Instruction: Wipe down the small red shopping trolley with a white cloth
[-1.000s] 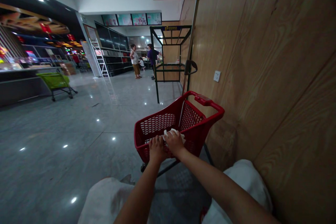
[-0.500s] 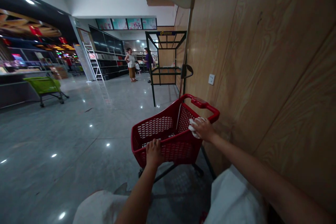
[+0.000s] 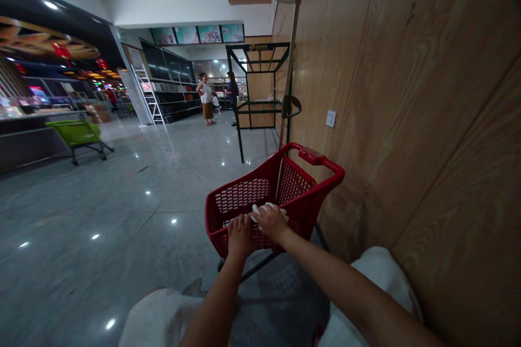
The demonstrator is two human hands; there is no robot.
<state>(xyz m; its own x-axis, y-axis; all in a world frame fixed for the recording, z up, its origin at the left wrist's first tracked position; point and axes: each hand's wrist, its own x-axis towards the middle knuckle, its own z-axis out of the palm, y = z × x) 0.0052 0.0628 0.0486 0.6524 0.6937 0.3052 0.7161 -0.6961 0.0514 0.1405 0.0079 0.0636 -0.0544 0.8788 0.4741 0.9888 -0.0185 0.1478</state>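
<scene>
Now your left hand [image 3: 241,234] grips the near rim of the red cart [image 3: 240,195], seemingly bracing it; just beside, your right hand [image 3: 272,222] presses a white cloth [image 3: 260,209] down, fingers together.

Floor [image 3: 122,217]: grey and shiny, with little spots of light.
Green cart [image 3: 79,134]: stood far off on the left, by a long counter [image 3: 28,135].
Ladder [image 3: 150,98]: stood near the dark shelves [image 3: 171,87] at the back.
Black rack [image 3: 256,112]: stood by the wooden wall [image 3: 407,92].
Plug socket [image 3: 331,118]: white, on that wall.
Two people [image 3: 207,98]: stood far away, close together.
Screens [image 3: 197,34]: in a row, up high.
</scene>
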